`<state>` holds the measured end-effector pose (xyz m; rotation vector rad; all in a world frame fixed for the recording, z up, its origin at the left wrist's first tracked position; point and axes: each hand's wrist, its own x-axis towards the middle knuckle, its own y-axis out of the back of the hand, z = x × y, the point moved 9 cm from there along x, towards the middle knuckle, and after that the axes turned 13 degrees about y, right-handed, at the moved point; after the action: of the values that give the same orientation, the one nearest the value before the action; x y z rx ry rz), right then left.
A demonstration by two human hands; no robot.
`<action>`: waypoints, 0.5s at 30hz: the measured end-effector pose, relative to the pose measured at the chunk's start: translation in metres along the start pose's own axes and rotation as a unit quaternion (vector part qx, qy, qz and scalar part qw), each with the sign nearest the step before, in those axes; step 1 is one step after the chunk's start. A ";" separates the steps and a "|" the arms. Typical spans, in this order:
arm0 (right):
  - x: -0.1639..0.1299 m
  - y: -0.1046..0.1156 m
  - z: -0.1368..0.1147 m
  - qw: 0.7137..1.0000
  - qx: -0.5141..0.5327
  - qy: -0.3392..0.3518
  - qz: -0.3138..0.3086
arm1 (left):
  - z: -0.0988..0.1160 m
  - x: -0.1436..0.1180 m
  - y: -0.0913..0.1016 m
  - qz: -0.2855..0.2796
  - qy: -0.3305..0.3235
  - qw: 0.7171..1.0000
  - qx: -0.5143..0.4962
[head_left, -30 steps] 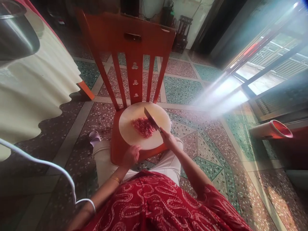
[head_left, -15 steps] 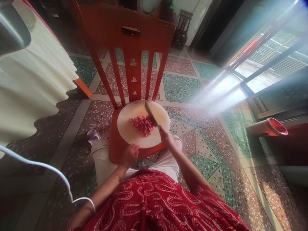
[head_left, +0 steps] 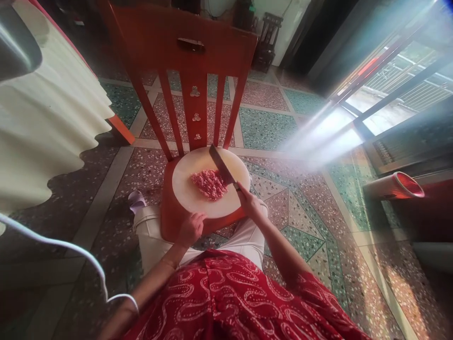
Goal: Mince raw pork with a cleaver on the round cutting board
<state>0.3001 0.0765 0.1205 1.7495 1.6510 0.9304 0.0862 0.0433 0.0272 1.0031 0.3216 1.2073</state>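
Two hands are busy at the middle of the frame: your right hand is closed around the handle of a cleaver, its blade raised at a slant over the minced meat. Your left hand curls over the near rim of the round cutting board, which sits on the seat of a red wooden chair (no tabletop under it). That mince looks soft, sticky and apt to cling to steel; the board seems light enough to slide, so gripping its edge suits it.
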 end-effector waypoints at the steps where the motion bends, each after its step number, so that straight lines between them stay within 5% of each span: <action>1: 0.000 0.009 -0.002 0.999 0.027 0.000 0.030 | 0.000 0.000 0.000 0.000 0.000 1.000 0.001; 5: -0.013 0.014 0.029 0.967 0.218 -0.091 0.090 | -0.002 0.000 0.000 0.005 0.011 1.000 0.003; 10: -0.076 -0.034 0.096 0.857 0.440 -0.247 0.104 | 0.001 0.000 0.002 -0.001 0.008 1.000 -0.002; 15: -0.126 -0.089 0.086 0.810 0.496 -0.286 0.127 | 0.002 0.003 0.002 -0.004 0.010 1.000 0.005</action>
<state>0.3139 -0.0352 -0.0158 2.5927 1.5632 -0.5407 0.0872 0.0453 0.0311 0.9981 0.3479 1.2107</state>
